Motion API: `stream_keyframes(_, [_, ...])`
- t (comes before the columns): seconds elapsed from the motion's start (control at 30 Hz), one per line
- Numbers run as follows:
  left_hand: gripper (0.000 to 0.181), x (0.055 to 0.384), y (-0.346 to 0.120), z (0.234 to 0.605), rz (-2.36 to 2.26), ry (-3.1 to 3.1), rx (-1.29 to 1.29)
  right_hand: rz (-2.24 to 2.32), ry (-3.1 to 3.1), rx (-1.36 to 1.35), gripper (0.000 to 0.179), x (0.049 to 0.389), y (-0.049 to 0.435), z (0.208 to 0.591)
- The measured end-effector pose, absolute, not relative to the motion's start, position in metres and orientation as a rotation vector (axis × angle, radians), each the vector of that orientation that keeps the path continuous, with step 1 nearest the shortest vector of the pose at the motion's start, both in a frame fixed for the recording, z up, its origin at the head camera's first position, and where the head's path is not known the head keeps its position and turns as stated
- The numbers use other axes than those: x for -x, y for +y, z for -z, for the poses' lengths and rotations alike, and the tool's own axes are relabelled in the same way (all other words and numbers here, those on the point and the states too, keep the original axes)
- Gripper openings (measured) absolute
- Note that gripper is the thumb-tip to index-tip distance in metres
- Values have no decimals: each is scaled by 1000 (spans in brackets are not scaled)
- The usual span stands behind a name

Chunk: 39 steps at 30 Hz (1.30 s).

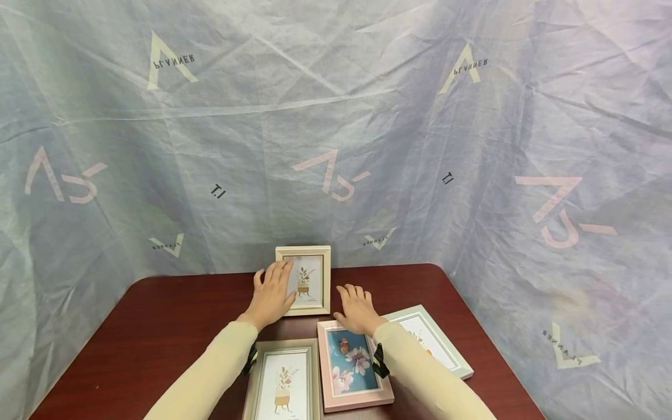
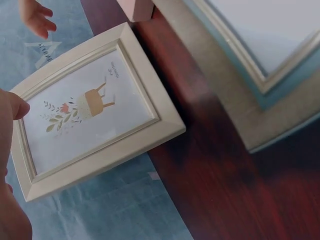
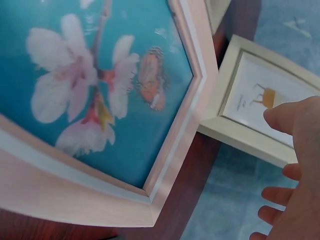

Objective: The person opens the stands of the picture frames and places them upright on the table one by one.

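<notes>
The left hand (image 1: 270, 297) is relaxed, its fingers extended and grasping nothing; from my feed I see it overlap the left side of a cream picture frame (image 1: 310, 283), but I cannot tell whether it touches. The right hand (image 1: 359, 309) is also released, its fingers loosely bent just beside that frame.

I take the cream picture frame as my dial centre in the head view: it stands upright toward the far edge of the reddish-brown table (image 1: 168, 326), showing a potted-plant print. The left hand sits at 8 o'clock, the right at 4 o'clock. At 6 o'clock, nearer the wearer, I have a champagne-coloured picture frame (image 1: 283, 379) with a similar print. At 5 o'clock is a pink picture frame (image 1: 353, 361) with blossoms and a butterfly on blue, just beside the champagne-coloured one. Farther out at 4 o'clock is a pale green picture frame (image 1: 433, 341), partly covered by the right cream sleeve (image 1: 427, 373). Behind the table, at 12 o'clock, hangs a creased grey-blue cloth (image 1: 294, 76) with printed lettering.
</notes>
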<state>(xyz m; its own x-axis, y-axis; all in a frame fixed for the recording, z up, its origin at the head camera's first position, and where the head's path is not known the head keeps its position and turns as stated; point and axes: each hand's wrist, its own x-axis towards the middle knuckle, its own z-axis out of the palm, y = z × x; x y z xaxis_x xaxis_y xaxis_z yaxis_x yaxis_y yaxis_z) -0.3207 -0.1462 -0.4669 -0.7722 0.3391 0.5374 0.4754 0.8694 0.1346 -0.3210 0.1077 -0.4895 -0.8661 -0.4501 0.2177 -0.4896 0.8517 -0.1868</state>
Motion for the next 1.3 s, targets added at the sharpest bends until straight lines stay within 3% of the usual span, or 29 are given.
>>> stream_keyframes(0.6, [71, 288, -168, 492, 415, -2575, 634, -360, -2847, -835, 64, 295, 118, 482])
stream_keyframes(1.3, [69, 258, -187, 552, 403, -2720, 677, -225, -2832, -951, 59, 267, 115, 495])
